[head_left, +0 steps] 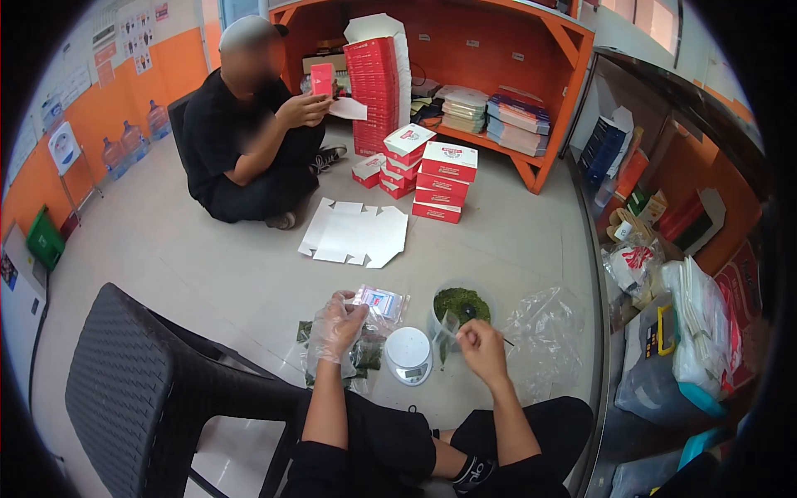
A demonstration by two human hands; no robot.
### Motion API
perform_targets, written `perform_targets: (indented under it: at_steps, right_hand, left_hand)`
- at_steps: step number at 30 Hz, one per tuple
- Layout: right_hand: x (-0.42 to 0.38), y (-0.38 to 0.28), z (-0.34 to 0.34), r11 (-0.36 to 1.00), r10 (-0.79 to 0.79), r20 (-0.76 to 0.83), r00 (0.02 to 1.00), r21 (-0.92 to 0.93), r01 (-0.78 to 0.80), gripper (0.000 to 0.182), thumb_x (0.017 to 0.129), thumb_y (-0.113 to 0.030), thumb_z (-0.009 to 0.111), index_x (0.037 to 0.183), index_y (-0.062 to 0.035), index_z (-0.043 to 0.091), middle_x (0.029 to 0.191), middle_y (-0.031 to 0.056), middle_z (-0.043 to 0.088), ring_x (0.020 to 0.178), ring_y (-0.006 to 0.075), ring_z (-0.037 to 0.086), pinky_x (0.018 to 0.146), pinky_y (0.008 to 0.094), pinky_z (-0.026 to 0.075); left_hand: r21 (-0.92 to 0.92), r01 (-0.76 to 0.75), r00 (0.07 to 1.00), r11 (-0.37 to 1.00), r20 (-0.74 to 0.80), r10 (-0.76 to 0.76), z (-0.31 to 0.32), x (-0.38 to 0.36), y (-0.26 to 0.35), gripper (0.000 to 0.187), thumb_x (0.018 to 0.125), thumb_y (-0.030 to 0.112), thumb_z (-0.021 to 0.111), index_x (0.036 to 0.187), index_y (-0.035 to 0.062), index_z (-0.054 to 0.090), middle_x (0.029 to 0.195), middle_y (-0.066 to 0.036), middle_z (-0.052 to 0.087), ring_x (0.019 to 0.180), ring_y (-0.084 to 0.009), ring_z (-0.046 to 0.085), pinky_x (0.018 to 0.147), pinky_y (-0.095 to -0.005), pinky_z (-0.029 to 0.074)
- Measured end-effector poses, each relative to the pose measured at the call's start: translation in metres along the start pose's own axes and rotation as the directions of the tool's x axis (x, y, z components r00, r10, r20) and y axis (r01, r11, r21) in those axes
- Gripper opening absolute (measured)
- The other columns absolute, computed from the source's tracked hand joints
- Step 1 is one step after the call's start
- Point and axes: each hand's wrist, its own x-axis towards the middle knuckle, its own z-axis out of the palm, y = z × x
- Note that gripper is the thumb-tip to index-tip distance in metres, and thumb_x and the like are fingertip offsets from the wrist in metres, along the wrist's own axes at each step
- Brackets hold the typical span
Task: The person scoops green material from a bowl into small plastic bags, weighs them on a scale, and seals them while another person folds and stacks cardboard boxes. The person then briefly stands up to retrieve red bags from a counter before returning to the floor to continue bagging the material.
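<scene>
My left hand (340, 325), in a clear plastic glove, is raised left of the scale with its fingers closed; what they hold, if anything, cannot be made out. Close beside it lies a pack of small clear bags (382, 302). My bare right hand (481, 344) pinches a small clear plastic bag (447, 330) with some green at its lower end. Behind that bag stands a round tub (437, 300) of green powder (465, 304), a dark spoon in it. A white digital scale (408, 349) sits between my hands. Filled green packets (365, 357) lie partly under my left hand.
A large clear plastic sheet (544, 336) lies right of the tub. Ahead, a flat white carton (355, 232) and stacked red-and-white boxes (440, 195) are on the floor. Another person (249, 133) sits holding a red box (322, 80). A black chair (124, 382) stands at left.
</scene>
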Motion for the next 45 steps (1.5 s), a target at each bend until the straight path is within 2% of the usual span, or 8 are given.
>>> perform_targets:
  at_steps: [5,10,14,17,36,38,41,45]
  right_hand:
    - [-0.024,0.009,0.061,0.992,0.125,0.106,0.987,0.015,-0.127,0.002,0.077,-0.005,0.063,0.076,-0.0028,0.064,0.058,0.0079,0.055,0.053,0.0199,0.054,0.052,0.0333,0.043]
    - [-0.05,0.059,0.121,0.834,0.49,-0.138,0.861,0.361,-0.417,0.016,0.08,-0.016,0.067,0.084,-0.0004,0.068,0.062,0.0097,0.063,0.058,0.0182,0.061,0.057,0.0339,0.047]
    - [-0.092,0.089,0.133,0.787,0.615,-0.181,0.767,0.192,-0.586,0.022,0.083,-0.021,0.065,0.09,-0.0014,0.071,0.079,0.0168,0.069,0.073,0.0253,0.069,0.071,0.0337,0.052]
    - [-0.121,0.1,0.121,0.76,0.649,-0.218,0.729,0.13,-0.637,0.021,0.083,-0.021,0.065,0.089,-0.0012,0.07,0.077,0.0167,0.069,0.071,0.0261,0.068,0.069,0.0347,0.052]
    - [-0.144,0.124,0.122,0.634,0.771,-0.156,0.617,0.268,-0.725,0.01,0.08,-0.011,0.062,0.08,-0.0049,0.07,0.066,0.0087,0.066,0.063,0.0193,0.064,0.062,0.0317,0.049]
    - [-0.142,0.119,0.118,0.598,0.793,-0.096,0.601,0.308,-0.74,0.01,0.084,-0.006,0.06,0.085,0.0014,0.067,0.073,0.0045,0.065,0.066,0.0097,0.058,0.062,0.0234,0.044]
    - [-0.145,0.127,0.124,0.61,0.785,-0.118,0.608,0.311,-0.729,0.01,0.08,-0.012,0.063,0.082,-0.0044,0.07,0.07,0.009,0.068,0.066,0.0192,0.065,0.064,0.0306,0.049]
    - [-0.149,0.135,0.13,0.627,0.771,-0.123,0.625,0.324,-0.709,0.01,0.08,-0.012,0.064,0.082,-0.0042,0.07,0.071,0.0092,0.068,0.066,0.0185,0.065,0.064,0.0305,0.049]
  left_hand:
    - [-0.013,0.016,1.0,1.0,-0.026,-0.016,-0.002,0.0,0.003,0.047,0.081,0.029,0.068,0.114,-0.0024,0.056,0.088,-0.014,0.068,0.079,-0.0215,0.067,0.071,-0.0314,0.052]
    - [0.015,0.048,0.999,0.999,0.016,-0.049,-0.001,-0.002,0.011,0.045,0.081,0.032,0.065,0.112,0.0009,0.059,0.09,-0.015,0.069,0.081,-0.0233,0.068,0.073,-0.0331,0.052]
    - [0.099,0.022,0.998,0.995,0.054,-0.027,0.002,-0.004,0.011,0.044,0.081,0.032,0.065,0.112,0.001,0.059,0.09,-0.015,0.069,0.081,-0.0239,0.068,0.073,-0.0332,0.052]
    - [-0.022,0.045,0.997,0.999,0.063,-0.044,0.003,-0.011,0.023,0.042,0.081,0.028,0.066,0.112,0.0015,0.058,0.087,-0.014,0.068,0.077,-0.0239,0.067,0.068,-0.0349,0.053]
    - [0.077,-0.001,0.998,0.997,0.061,-0.004,0.025,0.009,-0.034,0.041,0.081,0.029,0.066,0.11,0.001,0.06,0.086,-0.015,0.068,0.076,-0.0246,0.068,0.068,-0.0343,0.052]
    - [0.086,0.012,0.998,0.996,0.054,-0.016,0.024,0.007,-0.031,0.041,0.08,0.028,0.066,0.111,0.0008,0.06,0.086,-0.015,0.068,0.076,-0.0244,0.068,0.067,-0.0345,0.052]
    - [0.071,0.015,0.999,0.997,0.04,-0.018,0.02,0.001,-0.014,0.041,0.08,0.027,0.067,0.11,0.0003,0.06,0.084,-0.014,0.068,0.074,-0.023,0.067,0.067,-0.0337,0.052]
    - [0.092,0.005,0.999,0.996,0.031,-0.008,0.02,0.003,-0.014,0.04,0.08,0.026,0.067,0.108,-0.0007,0.06,0.082,-0.013,0.067,0.074,-0.0211,0.067,0.066,-0.0326,0.052]
